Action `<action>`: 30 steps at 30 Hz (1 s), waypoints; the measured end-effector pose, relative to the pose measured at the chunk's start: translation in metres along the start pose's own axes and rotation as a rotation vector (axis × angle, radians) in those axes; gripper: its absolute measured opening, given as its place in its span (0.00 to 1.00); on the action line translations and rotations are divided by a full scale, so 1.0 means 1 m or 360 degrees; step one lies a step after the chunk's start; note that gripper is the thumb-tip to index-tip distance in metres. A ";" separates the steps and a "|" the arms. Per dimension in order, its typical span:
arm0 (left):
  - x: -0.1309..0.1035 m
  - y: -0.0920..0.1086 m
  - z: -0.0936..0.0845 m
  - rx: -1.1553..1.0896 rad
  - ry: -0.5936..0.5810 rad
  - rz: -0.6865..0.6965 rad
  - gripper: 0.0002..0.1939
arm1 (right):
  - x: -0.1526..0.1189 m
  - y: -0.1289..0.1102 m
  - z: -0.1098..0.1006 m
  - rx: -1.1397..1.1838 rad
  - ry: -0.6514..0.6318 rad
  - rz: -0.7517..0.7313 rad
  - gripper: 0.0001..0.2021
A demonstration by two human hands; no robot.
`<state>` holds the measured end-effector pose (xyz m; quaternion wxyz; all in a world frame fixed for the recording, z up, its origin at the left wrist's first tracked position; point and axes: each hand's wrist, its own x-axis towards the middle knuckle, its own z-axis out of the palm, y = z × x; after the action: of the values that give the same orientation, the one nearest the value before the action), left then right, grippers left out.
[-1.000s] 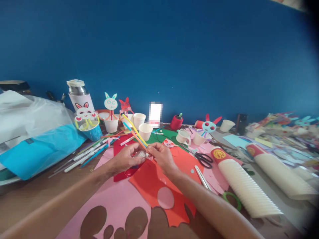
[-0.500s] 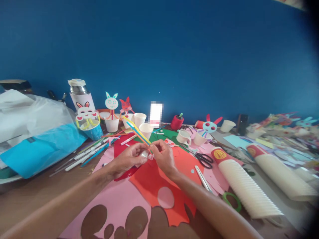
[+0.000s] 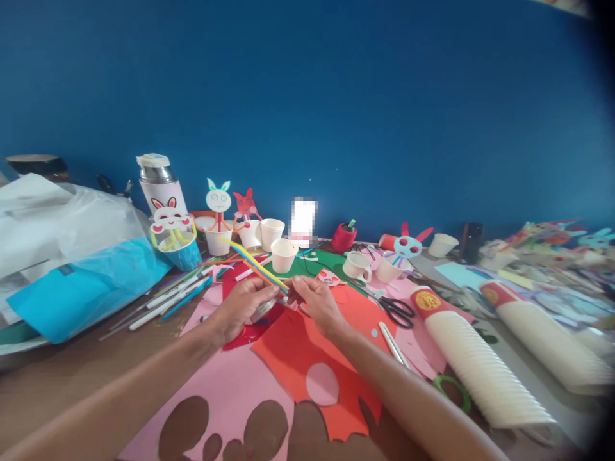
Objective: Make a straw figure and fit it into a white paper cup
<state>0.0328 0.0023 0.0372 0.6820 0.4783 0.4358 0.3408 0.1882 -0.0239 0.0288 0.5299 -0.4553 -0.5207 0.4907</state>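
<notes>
A bundle of yellow, blue and orange pipe cleaners [image 3: 254, 263] slants up and to the left from between my hands. My left hand [image 3: 244, 306] is closed around the bundle near its lower end, with a shiny, clear roll that looks like tape [image 3: 264, 310] partly hidden under the fingers. At the very end of the bundle, my right hand [image 3: 317, 301] is closed in a pinch; whether a piece of tape lies in it is hard to make out. Below the hands lie orange paper [image 3: 293, 352] and pink paper [image 3: 230, 384] with cut-out holes.
White paper cups [image 3: 284, 256] stand behind my hands, near rabbit figures [image 3: 218, 200] set in cups. Black-handled scissors [image 3: 398, 312], a white cutter [image 3: 393, 344], a green tape ring [image 3: 452, 392] and stacked cups [image 3: 485, 365] lie right. Markers [image 3: 166, 301] lie left.
My left fingers have moved onto the pipe cleaners, and the clear roll now sits lower under them. The bundle has tipped flatter. My view has shifted slightly.
</notes>
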 end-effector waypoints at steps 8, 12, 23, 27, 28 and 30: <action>0.004 -0.005 -0.003 0.0076 -0.0022 0.0079 0.12 | 0.000 0.005 0.003 -0.0195 0.0100 0.0015 0.07; 0.003 -0.005 0.000 -0.0012 -0.0055 0.0060 0.13 | -0.001 0.007 0.006 -0.0243 0.0188 -0.0012 0.08; 0.003 0.006 -0.003 -0.0190 0.0103 -0.0084 0.08 | 0.000 0.013 0.003 -0.0041 0.0000 -0.0014 0.09; 0.003 0.006 -0.003 -0.0221 0.0067 -0.0080 0.06 | -0.002 0.014 0.003 -0.0181 -0.0027 -0.0151 0.08; 0.003 0.005 -0.003 -0.0213 0.0048 -0.0084 0.06 | -0.003 0.013 0.004 -0.0260 -0.0008 -0.0200 0.08; 0.002 0.003 -0.003 -0.0192 0.0011 -0.0090 0.07 | -0.005 0.012 0.004 -0.0407 0.0043 -0.0284 0.08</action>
<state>0.0311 0.0062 0.0390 0.7173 0.4227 0.4303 0.3487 0.1838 -0.0281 0.0170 0.5161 -0.4776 -0.6102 0.3650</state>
